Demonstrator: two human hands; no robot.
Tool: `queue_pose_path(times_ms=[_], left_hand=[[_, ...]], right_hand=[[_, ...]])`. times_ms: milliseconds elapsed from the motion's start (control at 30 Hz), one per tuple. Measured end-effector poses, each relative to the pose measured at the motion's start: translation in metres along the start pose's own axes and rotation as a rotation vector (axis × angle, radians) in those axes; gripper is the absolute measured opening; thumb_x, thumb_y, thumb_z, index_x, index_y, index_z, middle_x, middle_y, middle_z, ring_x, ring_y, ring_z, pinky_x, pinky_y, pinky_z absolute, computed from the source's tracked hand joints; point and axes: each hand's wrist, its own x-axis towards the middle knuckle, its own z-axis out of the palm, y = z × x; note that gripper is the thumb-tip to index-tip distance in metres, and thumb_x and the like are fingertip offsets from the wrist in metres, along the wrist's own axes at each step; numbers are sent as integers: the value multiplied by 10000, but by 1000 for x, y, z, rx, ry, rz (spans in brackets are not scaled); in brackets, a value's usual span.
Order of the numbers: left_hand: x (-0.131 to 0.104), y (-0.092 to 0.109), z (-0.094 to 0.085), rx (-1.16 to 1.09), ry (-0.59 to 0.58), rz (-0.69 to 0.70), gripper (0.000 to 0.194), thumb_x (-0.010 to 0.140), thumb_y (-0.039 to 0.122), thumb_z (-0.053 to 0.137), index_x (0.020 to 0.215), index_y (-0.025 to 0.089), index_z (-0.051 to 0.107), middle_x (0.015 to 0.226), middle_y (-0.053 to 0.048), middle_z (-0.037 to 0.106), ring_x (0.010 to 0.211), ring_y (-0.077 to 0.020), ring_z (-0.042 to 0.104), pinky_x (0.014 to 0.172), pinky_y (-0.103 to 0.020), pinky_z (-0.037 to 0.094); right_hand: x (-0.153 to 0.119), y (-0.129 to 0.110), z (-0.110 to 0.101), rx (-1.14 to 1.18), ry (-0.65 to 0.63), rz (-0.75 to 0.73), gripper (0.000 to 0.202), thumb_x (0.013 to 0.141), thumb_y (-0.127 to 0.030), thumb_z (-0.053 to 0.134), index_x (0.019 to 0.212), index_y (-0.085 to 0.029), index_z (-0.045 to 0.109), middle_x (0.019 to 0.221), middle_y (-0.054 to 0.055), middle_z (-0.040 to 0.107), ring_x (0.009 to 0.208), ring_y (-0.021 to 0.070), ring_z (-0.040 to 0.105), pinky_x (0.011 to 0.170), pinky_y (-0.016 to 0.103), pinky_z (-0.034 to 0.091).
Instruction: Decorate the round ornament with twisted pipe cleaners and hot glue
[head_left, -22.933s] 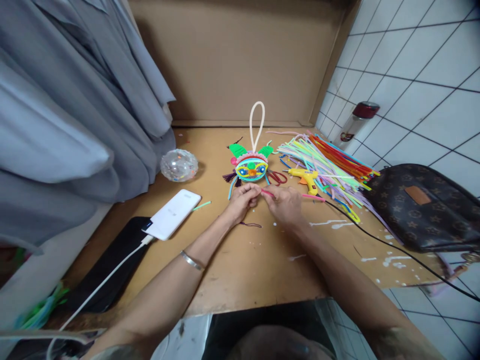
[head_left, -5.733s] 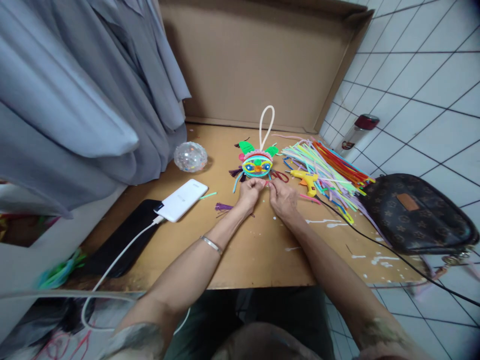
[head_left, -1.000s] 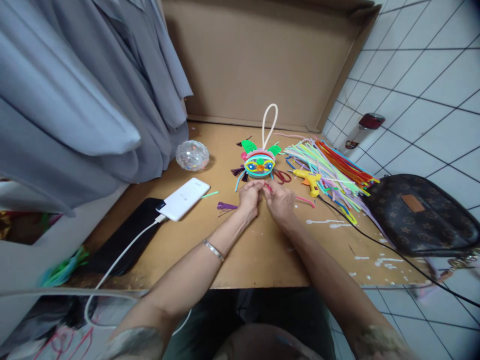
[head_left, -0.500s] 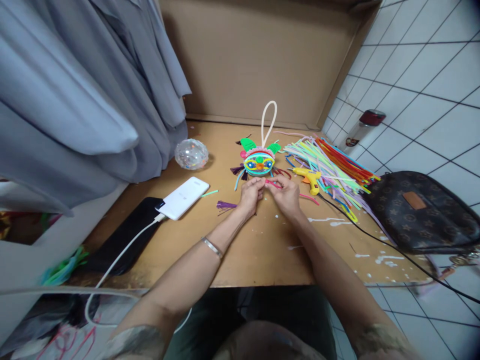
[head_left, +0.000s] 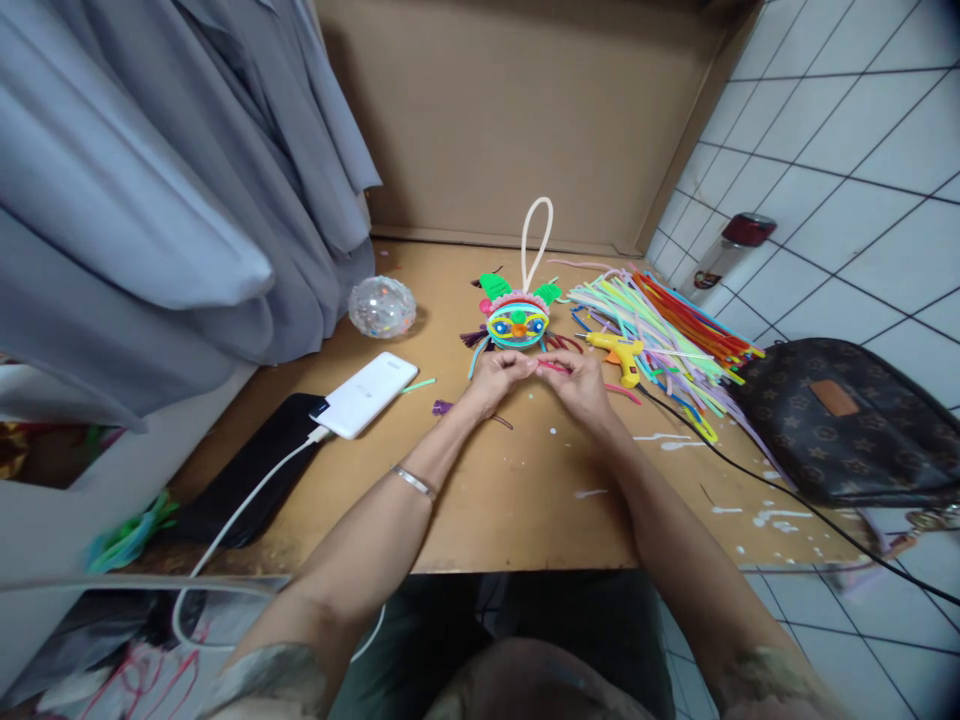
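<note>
A pinkish-red pipe cleaner (head_left: pixel 553 368) runs between my two hands, and its tail shows past the right one. My left hand (head_left: pixel 501 382) is closed in a pinch at its near end. My right hand (head_left: pixel 582 388) pinches the same pipe cleaner just beside, fingertips almost meeting the left ones. Right behind the fingers sits a colourful lion-head ornament (head_left: pixel 518 322) with green ears, blue eyes and a tall white loop (head_left: pixel 538 240). A purple tassel (head_left: pixel 442 408) lies partly hidden behind my left wrist.
At right lie a yellow glue gun (head_left: pixel 621 355) with a black cord, a heap of pipe cleaners (head_left: pixel 660 320), and a brown bag (head_left: pixel 817 430). On the left are a clear ball (head_left: pixel 382 307), a white power bank (head_left: pixel 365 395) with cable, a black pouch (head_left: pixel 247 475) and a grey curtain (head_left: pixel 300 180).
My left hand has turned slightly and its fingers have straightened along the pipe cleaner. Both hands have shifted a little, the right one slightly to the right.
</note>
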Motion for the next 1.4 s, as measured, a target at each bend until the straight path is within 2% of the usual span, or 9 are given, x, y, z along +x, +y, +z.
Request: queue_pose_path(times_ms=[167,400,533,633,833,933,1067,1233,1400], left_hand=[[2,0,-2,-50,31,-41,446,478,484,932,599,145,667,414,79,348,405,-26,196,468,-245,66],[2,-1,3,-90,70,-75,358,532,368,915,579,142,641,435,65,397,403,-21,211,462,-233,80],[0,-1,7,-131,156,-61,294,571,298,891,591,141,643,467,55,444,417,-21,230,464,-225,122],[-1,0,10,-166,221,-53,281,608,259,867,566,143,614,451,68,398,412,-22,230,459,-222,133],[-6,-1,21,-280,330,-92,314,692,224,819,573,156,536,440,86,359,392,-20,240,436,-204,158],[-7,-1,26,-349,346,-113,371,724,240,817,591,167,479,440,100,327,386,-14,232,425,-187,165],[-9,4,29,-456,371,-183,371,760,184,774,608,174,436,431,107,318,370,-9,216,402,-172,152],[-10,9,31,-516,326,-250,355,772,150,752,621,175,432,431,114,303,354,-4,199,387,-158,129],[-10,11,34,-528,328,-279,317,811,106,667,593,164,442,418,105,307,348,-5,193,372,-147,111]], right_hand=[[-4,-15,-9,-362,-72,-54,294,920,-335,561,1051,-209,792,820,55,782,737,208,672,675,294,429],[-7,-27,-13,-753,-16,-118,337,1002,-321,435,924,-171,727,821,108,745,711,212,616,632,311,271],[-10,-29,-8,-768,-15,-197,336,1003,-287,404,899,-182,705,797,100,734,701,197,599,637,307,260],[-13,-30,2,-764,-6,-214,346,1003,-279,395,864,-180,697,790,107,735,702,195,600,638,305,277],[-22,-39,26,-770,-33,-22,353,1031,-309,395,919,-174,701,810,132,747,697,205,643,636,300,302],[-25,-45,35,-775,-22,72,354,1045,-334,379,1040,-163,689,816,148,754,693,226,665,631,308,312],[-25,-48,39,-761,51,55,308,1027,-331,434,1174,-177,657,801,126,769,645,215,652,606,311,290],[-23,-46,38,-792,98,4,221,990,-283,520,999,-182,716,766,95,773,656,188,644,610,295,272],[-20,-42,34,-818,129,30,169,950,-290,614,937,-180,741,751,77,767,704,191,663,638,284,294]])
